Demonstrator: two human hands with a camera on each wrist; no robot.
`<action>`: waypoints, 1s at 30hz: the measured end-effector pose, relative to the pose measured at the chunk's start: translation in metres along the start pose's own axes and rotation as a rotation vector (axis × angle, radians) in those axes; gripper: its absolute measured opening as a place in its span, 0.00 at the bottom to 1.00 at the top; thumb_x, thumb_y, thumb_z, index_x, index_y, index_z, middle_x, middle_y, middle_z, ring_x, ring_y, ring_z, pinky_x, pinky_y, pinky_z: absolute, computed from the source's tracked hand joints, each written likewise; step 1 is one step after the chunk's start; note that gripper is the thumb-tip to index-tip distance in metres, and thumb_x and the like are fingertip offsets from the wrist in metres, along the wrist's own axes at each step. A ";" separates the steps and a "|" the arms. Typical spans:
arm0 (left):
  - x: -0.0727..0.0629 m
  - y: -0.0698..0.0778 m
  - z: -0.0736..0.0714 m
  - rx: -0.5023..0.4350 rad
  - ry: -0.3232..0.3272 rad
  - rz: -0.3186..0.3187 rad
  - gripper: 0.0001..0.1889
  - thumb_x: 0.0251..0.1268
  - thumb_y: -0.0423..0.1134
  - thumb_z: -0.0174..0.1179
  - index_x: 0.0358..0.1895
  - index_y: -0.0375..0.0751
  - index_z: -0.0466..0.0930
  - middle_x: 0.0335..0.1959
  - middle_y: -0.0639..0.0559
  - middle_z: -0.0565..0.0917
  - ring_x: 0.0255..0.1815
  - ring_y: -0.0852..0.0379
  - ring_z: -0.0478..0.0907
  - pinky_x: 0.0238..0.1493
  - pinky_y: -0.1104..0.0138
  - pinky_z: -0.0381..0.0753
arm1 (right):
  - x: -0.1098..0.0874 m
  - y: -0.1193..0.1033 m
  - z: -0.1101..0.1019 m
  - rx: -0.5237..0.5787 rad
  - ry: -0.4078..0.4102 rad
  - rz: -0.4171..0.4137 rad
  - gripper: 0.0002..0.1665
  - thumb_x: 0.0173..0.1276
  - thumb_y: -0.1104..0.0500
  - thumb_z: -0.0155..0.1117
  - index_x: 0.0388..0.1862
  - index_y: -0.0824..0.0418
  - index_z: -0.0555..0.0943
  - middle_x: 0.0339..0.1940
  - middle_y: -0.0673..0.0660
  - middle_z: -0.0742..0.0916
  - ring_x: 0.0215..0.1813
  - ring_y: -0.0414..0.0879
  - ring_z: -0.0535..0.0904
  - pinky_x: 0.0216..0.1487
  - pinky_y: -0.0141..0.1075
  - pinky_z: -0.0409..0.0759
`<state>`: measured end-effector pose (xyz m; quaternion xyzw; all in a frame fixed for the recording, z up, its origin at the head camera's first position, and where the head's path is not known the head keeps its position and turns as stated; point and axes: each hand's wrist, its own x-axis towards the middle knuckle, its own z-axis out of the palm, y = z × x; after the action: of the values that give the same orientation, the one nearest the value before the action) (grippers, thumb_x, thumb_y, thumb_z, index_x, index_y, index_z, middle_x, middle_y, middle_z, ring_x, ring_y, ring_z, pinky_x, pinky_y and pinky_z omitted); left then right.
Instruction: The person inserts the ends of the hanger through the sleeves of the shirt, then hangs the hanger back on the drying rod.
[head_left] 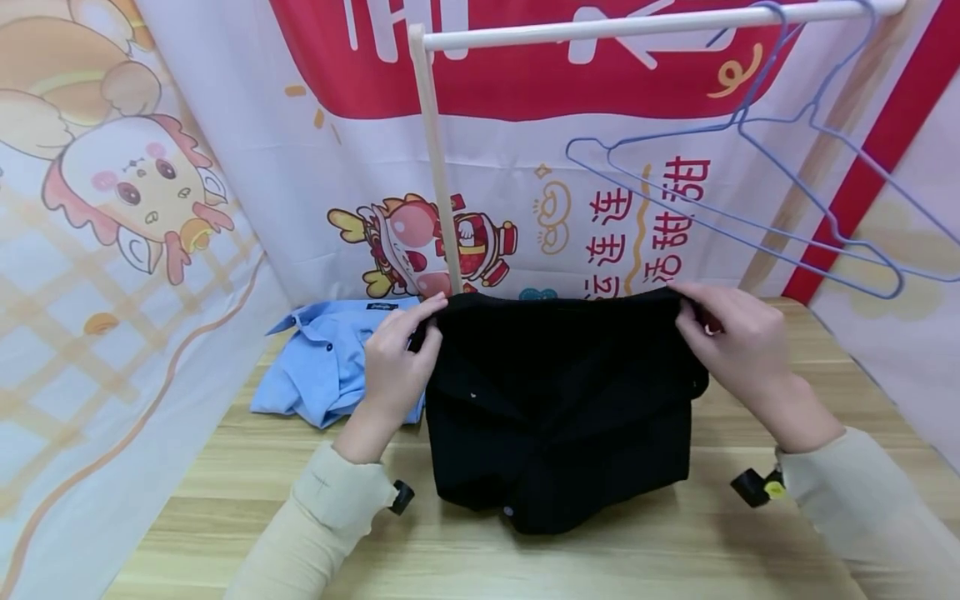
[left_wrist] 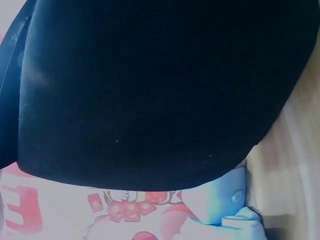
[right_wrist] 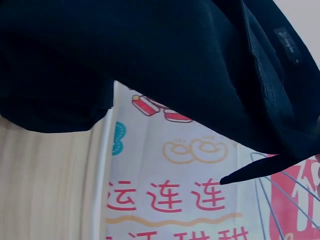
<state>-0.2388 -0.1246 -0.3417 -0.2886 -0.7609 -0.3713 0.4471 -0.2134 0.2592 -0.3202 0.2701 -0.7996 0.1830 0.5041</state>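
Black garment (head_left: 562,408), one: centre of frame, top edge pinched near either end by left hand (head_left: 397,354) and right hand (head_left: 738,342), well apart. Blue shirt (head_left: 318,367): desk (head_left: 637,558), left of centre. Blue hangers (head_left: 742,122), two: white rail (head_left: 600,30), upper right.

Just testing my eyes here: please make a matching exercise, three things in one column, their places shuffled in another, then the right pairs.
Things
1. black cloth garment
2. light-blue collared cloth shirt
3. thin blue wire hangers

Places
A. hanging from the white round rail
B. held by the left hand and right hand
C. rumpled on the pale wood-grain table

Pairs: 1-B; 2-C; 3-A
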 end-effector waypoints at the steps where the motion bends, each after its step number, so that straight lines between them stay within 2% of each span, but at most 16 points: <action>1: 0.001 0.001 0.000 -0.003 -0.001 0.002 0.15 0.65 0.22 0.60 0.51 0.35 0.88 0.51 0.49 0.89 0.33 0.50 0.81 0.31 0.66 0.72 | 0.001 0.000 -0.001 -0.002 0.001 0.002 0.18 0.70 0.59 0.58 0.49 0.67 0.88 0.27 0.62 0.85 0.24 0.50 0.73 0.27 0.41 0.70; 3: 0.001 0.002 -0.001 -0.002 -0.032 -0.035 0.14 0.65 0.23 0.60 0.50 0.36 0.89 0.49 0.48 0.89 0.32 0.51 0.80 0.29 0.66 0.72 | -0.001 0.001 -0.002 -0.015 -0.023 0.004 0.20 0.72 0.56 0.55 0.50 0.67 0.88 0.29 0.62 0.86 0.25 0.49 0.73 0.27 0.40 0.70; 4: -0.001 0.002 -0.001 -0.004 -0.059 -0.066 0.14 0.66 0.23 0.60 0.50 0.36 0.89 0.47 0.47 0.90 0.32 0.52 0.80 0.28 0.66 0.72 | -0.003 0.002 -0.001 -0.011 -0.037 0.009 0.18 0.71 0.57 0.58 0.50 0.66 0.88 0.30 0.61 0.86 0.25 0.49 0.73 0.27 0.40 0.70; 5: -0.003 0.001 0.000 -0.005 -0.091 -0.110 0.14 0.66 0.24 0.60 0.49 0.37 0.89 0.44 0.47 0.90 0.30 0.53 0.79 0.26 0.66 0.72 | -0.006 0.003 0.000 -0.011 -0.059 0.015 0.17 0.70 0.59 0.60 0.50 0.65 0.88 0.30 0.61 0.86 0.25 0.48 0.74 0.27 0.39 0.70; 7: -0.008 -0.001 0.000 -0.013 -0.169 -0.212 0.12 0.69 0.26 0.60 0.49 0.40 0.89 0.41 0.48 0.89 0.32 0.54 0.81 0.28 0.63 0.76 | -0.014 0.005 0.003 -0.012 -0.115 0.030 0.14 0.67 0.62 0.65 0.50 0.64 0.88 0.32 0.59 0.87 0.26 0.46 0.75 0.26 0.38 0.70; 8: -0.011 -0.003 0.001 -0.015 -0.207 -0.260 0.12 0.69 0.27 0.60 0.48 0.41 0.90 0.40 0.48 0.89 0.31 0.55 0.80 0.27 0.63 0.75 | -0.018 0.007 0.004 -0.017 -0.141 0.038 0.15 0.64 0.64 0.68 0.50 0.63 0.88 0.33 0.59 0.87 0.27 0.46 0.76 0.25 0.39 0.71; 10: -0.016 -0.006 0.003 -0.040 -0.272 -0.345 0.10 0.71 0.29 0.60 0.48 0.42 0.89 0.39 0.49 0.89 0.34 0.56 0.82 0.32 0.61 0.78 | -0.026 0.008 0.006 -0.019 -0.187 0.060 0.16 0.59 0.67 0.73 0.48 0.62 0.89 0.36 0.60 0.88 0.29 0.48 0.80 0.23 0.41 0.74; 12: -0.020 -0.008 0.005 -0.067 -0.314 -0.400 0.10 0.72 0.30 0.60 0.48 0.42 0.89 0.42 0.50 0.89 0.40 0.55 0.84 0.41 0.58 0.81 | -0.034 0.009 0.007 -0.021 -0.225 0.097 0.16 0.58 0.67 0.75 0.46 0.61 0.89 0.38 0.60 0.89 0.29 0.50 0.81 0.23 0.44 0.76; 16: -0.022 -0.009 0.007 -0.115 -0.325 -0.422 0.11 0.74 0.29 0.59 0.50 0.41 0.89 0.46 0.50 0.89 0.45 0.54 0.84 0.45 0.57 0.81 | -0.046 0.009 0.010 0.002 -0.340 0.198 0.14 0.59 0.66 0.76 0.46 0.62 0.88 0.32 0.56 0.87 0.29 0.48 0.81 0.24 0.45 0.77; 17: -0.022 -0.008 0.008 -0.122 -0.317 -0.417 0.11 0.74 0.28 0.59 0.50 0.42 0.89 0.46 0.50 0.89 0.45 0.54 0.84 0.44 0.57 0.81 | -0.048 0.009 0.012 0.009 -0.389 0.222 0.14 0.61 0.65 0.75 0.47 0.62 0.88 0.30 0.54 0.86 0.27 0.44 0.78 0.24 0.43 0.76; 20: -0.022 -0.007 0.008 -0.135 -0.291 -0.398 0.11 0.73 0.28 0.59 0.50 0.42 0.89 0.46 0.51 0.89 0.44 0.54 0.83 0.41 0.58 0.80 | -0.056 0.007 0.016 0.041 -0.546 0.296 0.16 0.65 0.63 0.73 0.52 0.63 0.85 0.28 0.50 0.84 0.26 0.41 0.77 0.25 0.39 0.75; 25: -0.023 -0.004 0.008 -0.142 -0.272 -0.391 0.11 0.72 0.27 0.59 0.49 0.39 0.89 0.46 0.50 0.89 0.42 0.53 0.83 0.41 0.60 0.80 | -0.071 0.002 0.022 0.151 -0.821 0.434 0.27 0.70 0.54 0.70 0.63 0.67 0.78 0.28 0.51 0.83 0.25 0.40 0.75 0.26 0.39 0.75; 28: -0.023 -0.003 0.008 -0.145 -0.270 -0.401 0.11 0.72 0.27 0.59 0.49 0.38 0.89 0.46 0.50 0.89 0.41 0.53 0.82 0.37 0.61 0.78 | -0.080 0.000 0.024 0.184 -0.954 0.462 0.32 0.70 0.51 0.70 0.63 0.71 0.76 0.26 0.51 0.82 0.26 0.43 0.76 0.28 0.42 0.76; 30: -0.023 -0.003 0.008 -0.145 -0.274 -0.406 0.10 0.72 0.27 0.60 0.49 0.39 0.89 0.46 0.50 0.89 0.39 0.54 0.82 0.34 0.62 0.78 | -0.085 -0.001 0.023 0.180 -0.991 0.454 0.32 0.70 0.51 0.70 0.60 0.74 0.76 0.25 0.53 0.83 0.28 0.45 0.78 0.30 0.44 0.77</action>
<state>-0.2349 -0.1228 -0.3663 -0.2091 -0.8280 -0.4646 0.2343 -0.1997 0.2662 -0.4070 0.1867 -0.9606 0.2056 -0.0099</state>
